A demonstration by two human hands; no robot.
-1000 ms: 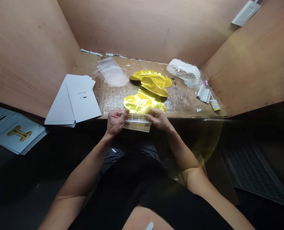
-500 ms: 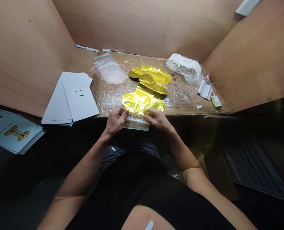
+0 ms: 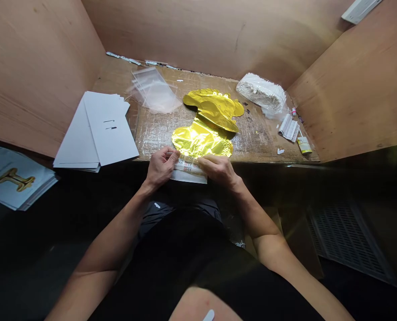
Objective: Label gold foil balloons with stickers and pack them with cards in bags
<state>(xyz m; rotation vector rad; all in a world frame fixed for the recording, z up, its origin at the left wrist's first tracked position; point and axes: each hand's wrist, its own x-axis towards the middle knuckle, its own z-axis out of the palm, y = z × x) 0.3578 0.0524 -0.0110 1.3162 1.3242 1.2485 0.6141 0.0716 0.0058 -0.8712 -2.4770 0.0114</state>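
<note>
Between my two hands, at the table's front edge, is a small plastic bag (image 3: 189, 174) printed with rows of CE marks. My left hand (image 3: 161, 167) is closed on its left side, thumb on top. My right hand (image 3: 219, 169) pinches the upper right part of the bag with bent fingers. Just beyond the hands lies a shiny gold foil balloon (image 3: 201, 137), flat and crinkled. Another gold foil piece (image 3: 215, 107) is behind it, partly overlapping; whether they are joined I cannot tell. The fingertips hide part of the bag's upper edge.
Clear bags (image 3: 156, 91) lie at the back left, and white sheets (image 3: 113, 133) overhang the front left edge. A wrapped white bundle (image 3: 262, 92), a folded paper (image 3: 288, 128) and a small yellow-white cup (image 3: 304, 145) are right. Wooden panels (image 3: 185, 35) enclose the table.
My right hand has shifted slightly left along the bag, its fingers more curled. The bag's lower part now looks whiter. The view has shifted a little.
</note>
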